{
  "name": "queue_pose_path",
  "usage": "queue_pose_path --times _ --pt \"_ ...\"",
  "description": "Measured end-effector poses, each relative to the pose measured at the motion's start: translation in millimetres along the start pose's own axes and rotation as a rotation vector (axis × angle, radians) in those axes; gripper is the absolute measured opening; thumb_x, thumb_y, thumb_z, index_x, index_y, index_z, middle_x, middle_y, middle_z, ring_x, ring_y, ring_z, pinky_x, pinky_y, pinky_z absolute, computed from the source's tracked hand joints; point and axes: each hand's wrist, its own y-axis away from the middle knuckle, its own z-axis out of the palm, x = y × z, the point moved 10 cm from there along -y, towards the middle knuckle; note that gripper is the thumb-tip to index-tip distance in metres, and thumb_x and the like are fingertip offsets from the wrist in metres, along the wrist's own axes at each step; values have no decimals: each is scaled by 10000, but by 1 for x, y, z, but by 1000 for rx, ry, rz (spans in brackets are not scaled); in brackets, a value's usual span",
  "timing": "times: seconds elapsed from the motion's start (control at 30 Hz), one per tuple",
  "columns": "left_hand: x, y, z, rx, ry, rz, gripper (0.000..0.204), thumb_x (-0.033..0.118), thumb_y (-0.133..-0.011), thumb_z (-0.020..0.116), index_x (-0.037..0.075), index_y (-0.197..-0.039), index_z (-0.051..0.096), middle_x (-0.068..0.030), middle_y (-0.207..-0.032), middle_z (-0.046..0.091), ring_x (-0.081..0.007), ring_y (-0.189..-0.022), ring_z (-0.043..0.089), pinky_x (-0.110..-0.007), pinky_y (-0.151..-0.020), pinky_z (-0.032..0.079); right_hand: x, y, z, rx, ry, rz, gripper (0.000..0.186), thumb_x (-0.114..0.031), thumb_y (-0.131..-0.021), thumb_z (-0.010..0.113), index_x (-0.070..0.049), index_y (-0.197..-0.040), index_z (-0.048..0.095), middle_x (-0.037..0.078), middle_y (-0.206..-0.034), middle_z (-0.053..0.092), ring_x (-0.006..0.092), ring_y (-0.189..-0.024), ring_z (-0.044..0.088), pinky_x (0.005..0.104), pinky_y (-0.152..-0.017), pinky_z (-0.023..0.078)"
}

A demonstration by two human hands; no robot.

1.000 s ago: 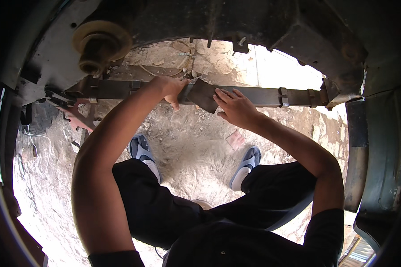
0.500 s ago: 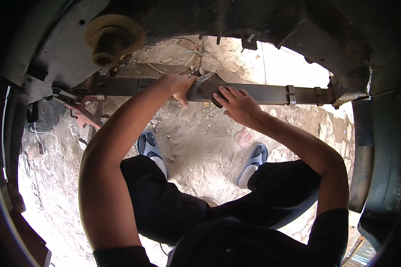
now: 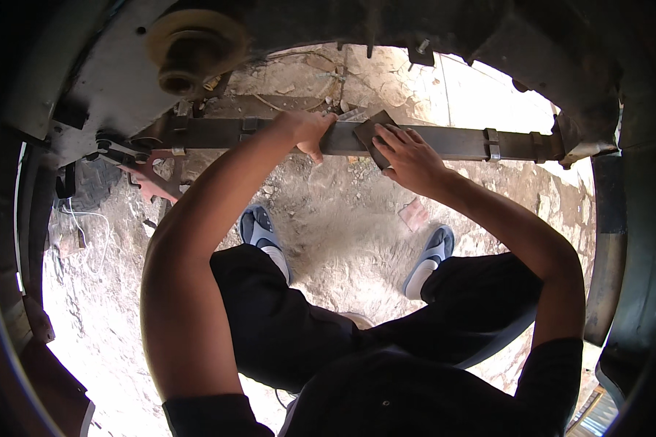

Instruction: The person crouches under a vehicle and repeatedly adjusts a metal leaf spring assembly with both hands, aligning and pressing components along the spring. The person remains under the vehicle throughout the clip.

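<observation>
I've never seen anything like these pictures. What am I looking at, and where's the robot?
There's no robot here, only a person working bare-handed. The view comes from a wide fisheye camera worn on the head, looking down; that's why straight edges bend near the rim. The left hand reaches over a long dark metal beam, its far fingertips hidden. The right hand lies over a flat brown piece on that beam; how firmly it grips can't be told. Below is dusty ground, with a reddish piece lying between two slippered feet.
</observation>
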Motion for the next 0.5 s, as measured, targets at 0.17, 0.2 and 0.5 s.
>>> queue_pose_path --times 0.17,0.2,0.5 --pt "-5 2 1 30 -13 16 1098 401 -638 838 60 -1459 192 -194 -1304 514 -351 -1172 533 -412 -945 463 -7 3 17 -296 -58 53 808 -389 -853 624 29 -1431 245 206 -1506 210 334 -1372 277 496 -1054 340" --pt "-3 2 1 20 -7 14 1099 398 -637 839 61 -1459 192 -193 -1309 509 -350 -1177 529 -412 -949 461 -7 5 19 -349 -29 86 831 -393 -854 622 29 -1442 216 206 -1511 197 334 -1376 271 503 -1058 335" --pt "-7 -10 6 63 -20 9 1084 402 -603 859 70 -1437 251 -160 -1304 528 -313 -1173 540 -402 -958 460 -3 5 26 -400 -11 131 802 -348 -888 582 -2 -1469 151 229 -1517 167 366 -1390 238 565 -1066 294"
